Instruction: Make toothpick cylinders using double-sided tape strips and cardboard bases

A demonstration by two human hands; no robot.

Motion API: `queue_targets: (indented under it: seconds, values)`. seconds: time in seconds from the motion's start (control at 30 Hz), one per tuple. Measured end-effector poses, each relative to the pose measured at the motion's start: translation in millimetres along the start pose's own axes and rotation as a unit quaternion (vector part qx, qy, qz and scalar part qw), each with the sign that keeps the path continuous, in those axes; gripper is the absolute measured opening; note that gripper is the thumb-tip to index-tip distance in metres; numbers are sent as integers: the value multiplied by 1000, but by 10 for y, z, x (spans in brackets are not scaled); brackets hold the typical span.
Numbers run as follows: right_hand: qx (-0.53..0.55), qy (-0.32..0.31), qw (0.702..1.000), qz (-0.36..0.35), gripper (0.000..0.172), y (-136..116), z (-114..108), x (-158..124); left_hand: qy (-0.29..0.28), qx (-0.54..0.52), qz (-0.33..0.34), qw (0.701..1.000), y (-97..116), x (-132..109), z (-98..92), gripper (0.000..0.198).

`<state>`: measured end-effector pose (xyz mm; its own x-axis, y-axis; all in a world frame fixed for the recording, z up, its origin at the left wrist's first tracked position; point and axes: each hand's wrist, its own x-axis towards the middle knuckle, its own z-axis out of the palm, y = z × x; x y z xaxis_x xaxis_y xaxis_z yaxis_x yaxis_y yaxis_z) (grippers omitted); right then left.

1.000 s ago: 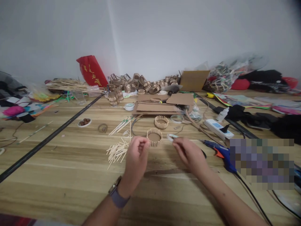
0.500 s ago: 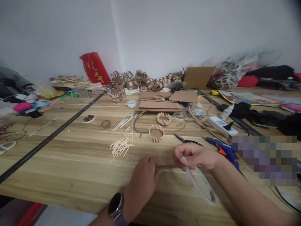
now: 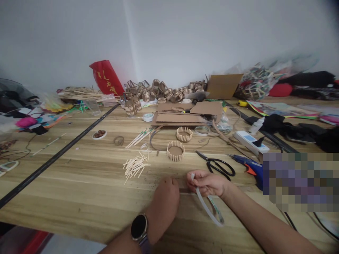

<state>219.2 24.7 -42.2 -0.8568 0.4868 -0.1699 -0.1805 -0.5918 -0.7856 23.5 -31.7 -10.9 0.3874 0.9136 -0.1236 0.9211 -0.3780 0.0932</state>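
Observation:
My right hand (image 3: 206, 183) is closed on a thin white ring, a roll of tape (image 3: 209, 210), which hangs down from its fingers toward me. My left hand (image 3: 165, 203), a watch on its wrist, is closed with its fingertips pressed down on a dark strip (image 3: 185, 189) lying on the wooden table (image 3: 79, 190) between the two hands. Beyond the hands stand two small round baskets of short sticks, a near basket (image 3: 175, 150) and a far basket (image 3: 184, 133). A heap of short wooden sticks (image 3: 135, 164) lies left of them.
Black scissors (image 3: 218, 165) and a blue glue gun (image 3: 250, 165) lie to the right, by a white power strip (image 3: 250, 141). Cardboard sheets (image 3: 180, 117), stick baskets and a red bag (image 3: 106, 78) crowd the back. A black rail (image 3: 58, 153) crosses the left.
Both hands drew back from the near basket toward me. My right hand now holds the tape ring lower and closer to my left hand. The scissors came into view.

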Motion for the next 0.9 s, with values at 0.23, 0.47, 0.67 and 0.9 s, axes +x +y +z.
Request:
queue_targets:
  seconds: [0.23, 0.47, 0.67, 0.9]
  values:
    - [29, -10, 999, 13, 34, -4, -18, 28, -6, 58, 42, 997, -65, -13, 21, 32]
    - [43, -1, 999, -29, 34, -46, 38, 61, 31, 74, -20, 997, -401, -149, -164, 21]
    - [47, 47, 986, -152, 31, -272, 320, 65, 33, -165, 107, 980, 21, -464, -185, 25]
    - [82, 177, 891, -409, 24, -799, 676, 262, -57, -436, 195, 877, 808, -500, 94, 74]
